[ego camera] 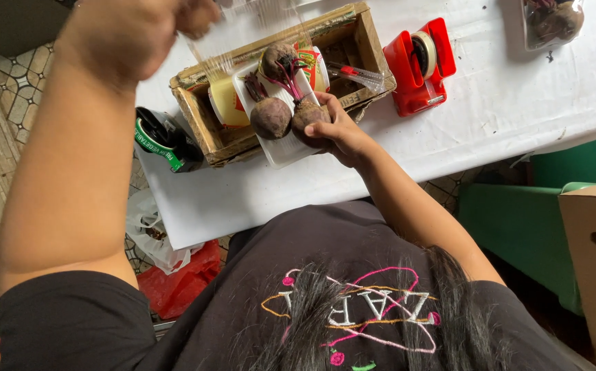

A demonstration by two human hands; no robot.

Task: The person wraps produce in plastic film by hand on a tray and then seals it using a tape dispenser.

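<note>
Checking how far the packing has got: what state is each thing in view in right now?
Left hand: raised, pulling clear film.
Right hand: holding the tray's edge and a beet.
White tray: resting on the wooden crate, three beets on it, uncovered.
Clear film: stretched above the tray.
Red tape dispenser: standing on the table, untouched.
Wrapped beet pack: already sealed.

Three dark, round beetroots (pixel 271 117) with reddish-purple stems lie on a white foam tray (pixel 279 150) just above the middle of the frame. One sits at the tray's upper end, two side by side lower down, the right one under the fingers. The tray rests tilted on the rim of a worn wooden crate. Above it, toward the upper middle, a sheet of clear plastic film (pixel 243 31) is stretched, seemingly pulled taut, though it is blurred.
</note>
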